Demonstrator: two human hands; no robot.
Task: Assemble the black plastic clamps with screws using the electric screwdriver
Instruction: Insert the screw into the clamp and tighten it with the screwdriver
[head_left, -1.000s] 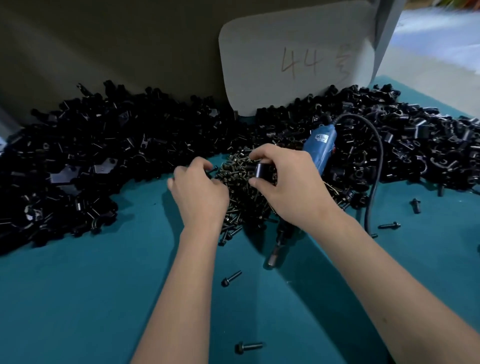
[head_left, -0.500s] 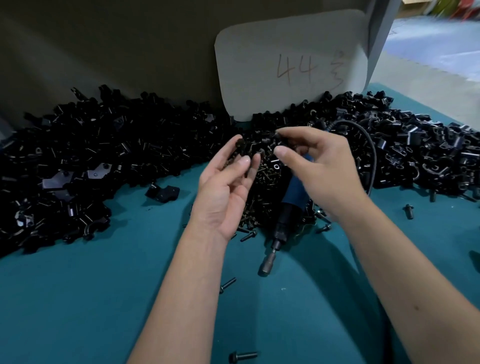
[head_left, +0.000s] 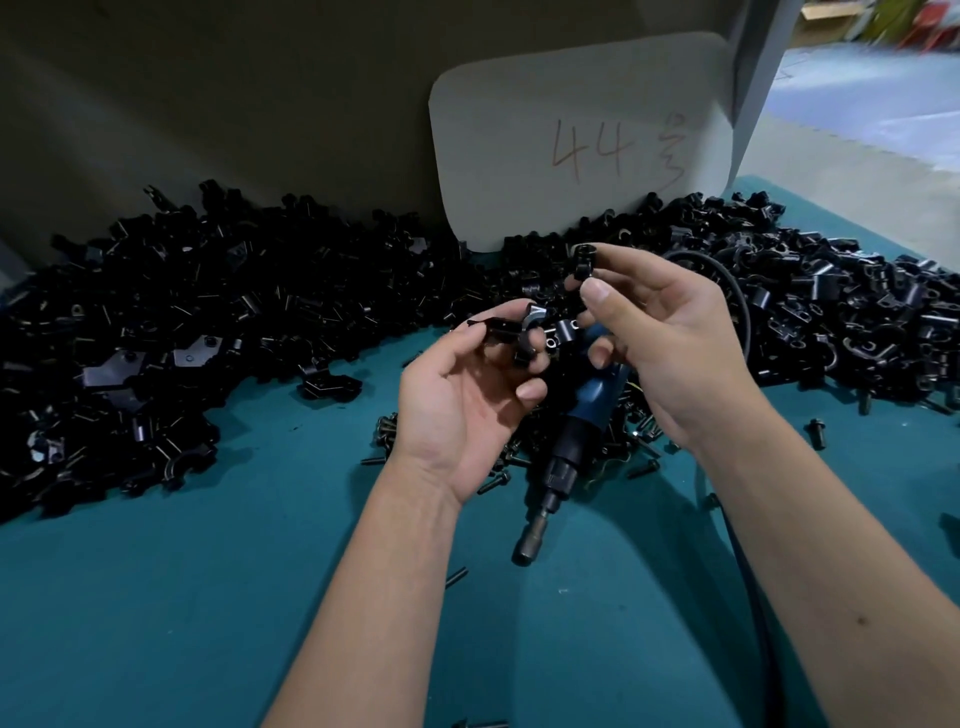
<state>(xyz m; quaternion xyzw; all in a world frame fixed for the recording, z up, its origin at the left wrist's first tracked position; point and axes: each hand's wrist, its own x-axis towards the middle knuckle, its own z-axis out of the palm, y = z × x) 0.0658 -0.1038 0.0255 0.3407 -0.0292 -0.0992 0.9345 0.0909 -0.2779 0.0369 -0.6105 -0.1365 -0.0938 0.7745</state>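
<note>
Left hand (head_left: 467, 395), palm up, curls fingers round several black plastic clamp pieces (head_left: 532, 332), likely stock for mating; right hand (head_left: 670, 332) pinches one black clamp half (head_left: 584, 260) above the idle blue electric screwdriver (head_left: 587, 415).

Clamp pile (head_left: 234, 322) is spread across the frame's middle, left to right, with the card (head_left: 582, 140) propped behind it at upper center. Screwdriver (head_left: 576, 441) is laid on the screws (head_left: 639, 431) at center, loose ones scattered on the mat (head_left: 156, 597).
</note>
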